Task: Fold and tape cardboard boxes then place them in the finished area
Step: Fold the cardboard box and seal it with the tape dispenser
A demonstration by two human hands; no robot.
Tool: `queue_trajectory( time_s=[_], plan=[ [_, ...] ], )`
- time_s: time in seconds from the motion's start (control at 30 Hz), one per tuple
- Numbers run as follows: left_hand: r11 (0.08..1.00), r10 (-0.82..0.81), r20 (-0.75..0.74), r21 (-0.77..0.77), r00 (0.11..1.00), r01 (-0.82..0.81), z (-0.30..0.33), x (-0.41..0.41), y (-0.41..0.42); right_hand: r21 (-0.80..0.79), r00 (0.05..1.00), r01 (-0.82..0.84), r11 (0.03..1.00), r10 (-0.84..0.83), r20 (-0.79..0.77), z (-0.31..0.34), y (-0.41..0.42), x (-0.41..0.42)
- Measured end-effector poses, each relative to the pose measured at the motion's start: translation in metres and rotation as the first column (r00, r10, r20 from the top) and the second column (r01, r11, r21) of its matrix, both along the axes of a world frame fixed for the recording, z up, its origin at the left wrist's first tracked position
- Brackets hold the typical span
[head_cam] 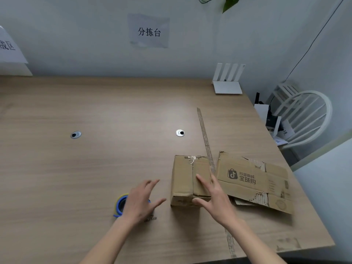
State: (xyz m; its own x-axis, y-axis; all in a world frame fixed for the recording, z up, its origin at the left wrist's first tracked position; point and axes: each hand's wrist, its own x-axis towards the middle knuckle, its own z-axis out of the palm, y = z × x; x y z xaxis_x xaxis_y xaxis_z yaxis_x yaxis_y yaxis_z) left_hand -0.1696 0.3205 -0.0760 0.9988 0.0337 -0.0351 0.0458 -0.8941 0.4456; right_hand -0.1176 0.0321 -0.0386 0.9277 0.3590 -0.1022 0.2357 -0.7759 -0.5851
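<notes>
Bare table (95,168) left of box (182,180)

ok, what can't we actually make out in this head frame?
- Tape roll: mostly hidden under the left hand.
- Folded box: near-right flaps covered by the right hand; taped or not, unclear.
- Flattened box: small print too blurred.
- Left wall sign: cut off by the frame edge.

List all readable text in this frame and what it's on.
"分拣台": wall sign.
"抖音商城 全球购", with bag logo: flat carton.
"…成区", cut off at the frame edge: left sign.
Small print on the carton's right panels and papers on the chair: too blurred to read.
</notes>
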Motion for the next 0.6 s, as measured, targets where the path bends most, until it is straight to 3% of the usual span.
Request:
queue_trajectory(
  time_s=[0.1,0.17,0.43,0.53,0.6],
  plan=[
    [0.933,-0.122,0.001,-0.340,0.993,0.115,0.025,0.016,-0.035,0.064,0.996,0.029,0.998,-0.024,-0.084,-0.003,0.006,0.000],
    [0.892,-0.104,0.014,-0.440,0.994,0.100,0.030,0.021,-0.050,0.102,0.995,-0.004,0.995,0.015,-0.101,-0.004,0.010,0.004],
    [0.918,0.005,0.027,-0.397,1.000,0.006,0.026,0.022,-0.042,0.108,0.988,-0.061,0.992,0.075,-0.132,0.002,0.020,0.018],
    [0.930,0.076,-0.004,-0.360,0.997,-0.073,0.015,0.006,-0.020,-0.032,0.998,-0.064,0.997,0.065,0.011,0.001,0.027,0.017],
    [0.964,0.139,-0.043,-0.223,0.989,-0.145,0.000,-0.011,-0.003,-0.119,0.992,-0.064,0.991,0.077,0.102,0.001,0.036,0.017]
  ],
)
